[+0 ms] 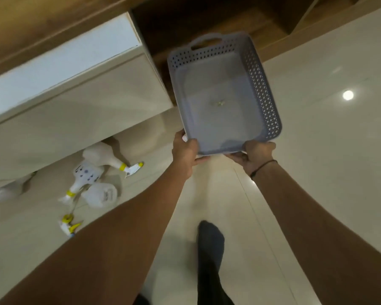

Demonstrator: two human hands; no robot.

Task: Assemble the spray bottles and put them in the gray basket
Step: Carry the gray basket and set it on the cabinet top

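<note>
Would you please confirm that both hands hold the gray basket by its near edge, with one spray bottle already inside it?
Not quite: in the head view the gray basket, gripped by left hand and right hand, is empty; the spray bottles lie on the floor.

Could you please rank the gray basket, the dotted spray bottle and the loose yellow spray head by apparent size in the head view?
1. gray basket, though it is held up nearer the camera
2. dotted spray bottle
3. loose yellow spray head
</note>
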